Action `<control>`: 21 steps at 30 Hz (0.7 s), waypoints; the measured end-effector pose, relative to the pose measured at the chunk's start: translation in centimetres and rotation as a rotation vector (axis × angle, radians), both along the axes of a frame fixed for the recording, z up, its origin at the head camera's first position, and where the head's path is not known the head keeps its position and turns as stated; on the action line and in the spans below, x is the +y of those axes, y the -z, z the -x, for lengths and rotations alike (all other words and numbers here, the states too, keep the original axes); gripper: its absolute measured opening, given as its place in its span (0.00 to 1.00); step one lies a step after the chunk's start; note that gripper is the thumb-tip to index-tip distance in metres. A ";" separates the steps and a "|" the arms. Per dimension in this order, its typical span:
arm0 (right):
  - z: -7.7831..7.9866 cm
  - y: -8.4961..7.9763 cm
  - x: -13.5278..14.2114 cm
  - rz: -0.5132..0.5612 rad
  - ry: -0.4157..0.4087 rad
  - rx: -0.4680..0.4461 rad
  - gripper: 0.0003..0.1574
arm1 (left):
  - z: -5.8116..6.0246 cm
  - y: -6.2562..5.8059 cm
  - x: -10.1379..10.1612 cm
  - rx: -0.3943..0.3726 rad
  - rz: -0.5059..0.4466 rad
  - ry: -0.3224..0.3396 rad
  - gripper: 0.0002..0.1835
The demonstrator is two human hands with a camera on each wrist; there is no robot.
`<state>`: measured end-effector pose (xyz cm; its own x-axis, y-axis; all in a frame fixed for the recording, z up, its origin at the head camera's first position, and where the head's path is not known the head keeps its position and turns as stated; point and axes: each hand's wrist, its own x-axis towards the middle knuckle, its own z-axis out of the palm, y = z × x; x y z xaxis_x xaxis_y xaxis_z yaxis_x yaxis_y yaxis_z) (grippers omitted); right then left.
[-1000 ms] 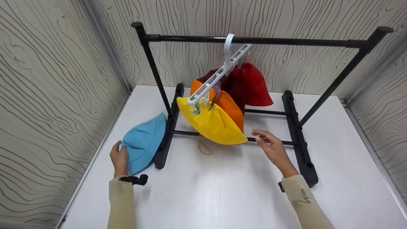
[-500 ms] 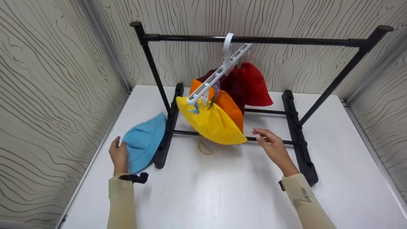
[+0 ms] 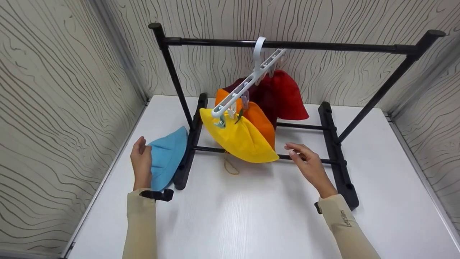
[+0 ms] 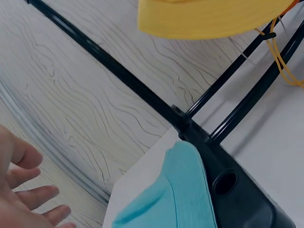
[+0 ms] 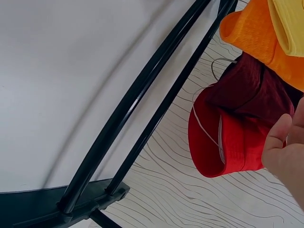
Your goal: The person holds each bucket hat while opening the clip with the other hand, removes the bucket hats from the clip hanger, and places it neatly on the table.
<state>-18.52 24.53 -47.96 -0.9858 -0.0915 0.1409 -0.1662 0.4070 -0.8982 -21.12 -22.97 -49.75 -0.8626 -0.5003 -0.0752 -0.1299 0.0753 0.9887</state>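
Observation:
A light blue bucket hat (image 3: 169, 154) lies on the table against the left foot of a black rack (image 3: 291, 45). My left hand (image 3: 141, 163) overlaps the hat's left side in the head view, fingers loosely bent and holding nothing. In the left wrist view the same hand (image 4: 28, 190) shows spread fingers, apart from the hat. A white clip hanger (image 3: 248, 82) on the rack's bar carries a yellow hat (image 3: 244, 140) at its near end, then orange (image 3: 265, 124), maroon (image 3: 264, 95) and red hats (image 3: 290, 97). My right hand (image 3: 309, 169), relaxed and holding nothing, hovers right of the yellow brim.
Black crossbars (image 3: 302, 126) join the rack's two feet near the table (image 3: 230, 216). A yellow cord (image 3: 231, 168) dangles below the yellow hat. Pale patterned walls (image 3: 215, 21) stand behind and at both sides. Small pegs (image 3: 220, 123) hang from the hanger.
My left hand has come off the blue hat's edge and moved up and slightly right over it. The blue hat stays in place. My right hand has barely moved.

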 end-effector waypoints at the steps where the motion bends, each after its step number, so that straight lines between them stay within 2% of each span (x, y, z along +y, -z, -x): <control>1: 0.0 -0.1 0.0 -0.005 0.000 -0.003 0.23 | 0.1 -0.2 0.2 0.005 0.005 0.019 0.28; 8: 0.2 -0.7 -0.4 -0.040 0.002 -0.024 0.23 | 0.6 -0.6 1.7 0.021 0.077 0.142 0.30; 12: 0.4 -0.9 -0.7 -0.031 -0.002 -0.010 0.23 | 1.0 -0.7 2.4 0.034 0.105 0.185 0.29; 21: 0.7 -1.8 -1.6 0.006 -0.003 0.023 0.23 | 1.3 -1.5 4.2 0.105 0.173 0.294 0.29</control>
